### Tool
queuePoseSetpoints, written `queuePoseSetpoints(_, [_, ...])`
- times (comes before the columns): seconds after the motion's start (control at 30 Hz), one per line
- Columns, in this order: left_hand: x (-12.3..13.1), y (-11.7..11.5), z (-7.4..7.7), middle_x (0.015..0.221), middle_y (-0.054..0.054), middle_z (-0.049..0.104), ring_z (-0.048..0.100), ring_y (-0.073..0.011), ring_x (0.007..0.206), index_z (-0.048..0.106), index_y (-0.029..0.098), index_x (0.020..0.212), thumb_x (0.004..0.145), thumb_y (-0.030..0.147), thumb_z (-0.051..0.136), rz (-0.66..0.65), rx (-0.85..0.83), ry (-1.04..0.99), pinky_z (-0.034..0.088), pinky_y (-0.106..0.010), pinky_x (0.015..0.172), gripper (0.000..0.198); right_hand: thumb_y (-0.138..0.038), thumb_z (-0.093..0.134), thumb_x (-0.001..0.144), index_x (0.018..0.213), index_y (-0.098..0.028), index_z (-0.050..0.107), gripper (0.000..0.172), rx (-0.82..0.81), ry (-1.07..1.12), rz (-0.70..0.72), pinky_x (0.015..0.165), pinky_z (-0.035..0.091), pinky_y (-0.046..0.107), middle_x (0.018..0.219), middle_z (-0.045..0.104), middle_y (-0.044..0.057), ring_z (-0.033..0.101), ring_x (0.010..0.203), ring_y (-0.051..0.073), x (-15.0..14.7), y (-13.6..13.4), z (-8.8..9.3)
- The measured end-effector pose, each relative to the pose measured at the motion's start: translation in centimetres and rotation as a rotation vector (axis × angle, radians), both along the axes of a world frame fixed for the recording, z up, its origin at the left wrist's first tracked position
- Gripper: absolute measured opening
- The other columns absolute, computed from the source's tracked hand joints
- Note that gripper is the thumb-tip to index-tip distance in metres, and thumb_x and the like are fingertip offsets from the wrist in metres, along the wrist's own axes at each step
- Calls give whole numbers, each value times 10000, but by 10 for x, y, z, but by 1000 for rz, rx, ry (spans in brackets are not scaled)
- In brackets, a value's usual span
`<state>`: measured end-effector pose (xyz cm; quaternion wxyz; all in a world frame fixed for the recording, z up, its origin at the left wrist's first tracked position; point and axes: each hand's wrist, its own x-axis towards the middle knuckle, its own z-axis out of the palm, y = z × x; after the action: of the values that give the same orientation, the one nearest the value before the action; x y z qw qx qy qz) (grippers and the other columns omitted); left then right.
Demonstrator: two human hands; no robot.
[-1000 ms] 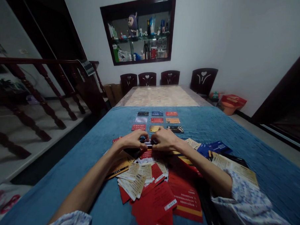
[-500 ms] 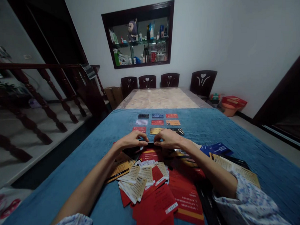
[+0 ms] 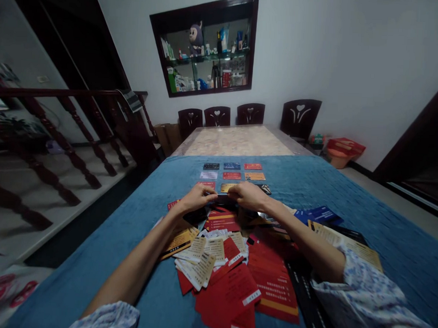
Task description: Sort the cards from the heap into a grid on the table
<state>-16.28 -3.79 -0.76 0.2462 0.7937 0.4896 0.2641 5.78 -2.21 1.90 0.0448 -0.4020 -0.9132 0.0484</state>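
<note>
My left hand and my right hand meet over a blue cloth, and together they pinch a dark card by its two ends. Just beyond them lies a neat grid of small cards in three columns. Below my hands sprawls a loose heap of red cards, cream slips and a yellow card. More blue cards and a cream leaflet lie right of my right forearm.
Beyond the cloth the bare marble tabletop runs to four dark chairs against the wall. A glass wall cabinet hangs above. A wooden stair railing borders the left; a red basin sits on the floor at right.
Both hands have lifted off the heap and moved a little farther away toward the card grid, with the dark card stretched between them.
</note>
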Motion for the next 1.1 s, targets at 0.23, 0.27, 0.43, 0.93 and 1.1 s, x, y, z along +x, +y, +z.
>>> queuePoseSetpoints(0.23, [10,-3,-4,912,-36,763,672,-180,875,747,142,909,798,182,598,49,88,-12,521,-276,842,190,-199,438,944,1111,-236,712,322,100,13,-40,686,351,255,1011,744,79,636,969,210,-1,-2,-3])
queuePoseSetpoints(0.27, [11,-4,-5,961,-43,766,678,-187,916,744,147,955,787,155,602,56,111,-24,521,-287,871,220,-200,437,947,1115,-237,709,322,110,12,-40,696,356,258,1012,744,80,631,989,216,-1,-3,-3])
queuePoseSetpoints(0.43, [13,-4,-12,1001,-50,766,692,-183,924,732,162,1014,757,59,573,127,211,-22,527,-320,920,320,-190,505,926,1205,-249,655,323,154,8,-45,819,380,308,1109,730,86,576,1102,255,-2,-4,-7])
queuePoseSetpoints(0.93, [8,-1,-10,999,-56,756,674,-181,884,751,183,988,784,84,581,254,310,-32,534,-345,915,283,-114,439,881,1329,-140,511,455,480,87,-8,942,316,415,1229,572,185,485,1113,302,-8,-1,-29])
queuePoseSetpoints(1.1, [6,-1,-10,987,-48,755,667,-170,869,747,181,992,769,59,572,260,332,-41,538,-330,905,309,-131,386,920,1293,-140,543,404,512,106,2,905,319,411,1186,585,183,484,1067,300,-8,0,-33])
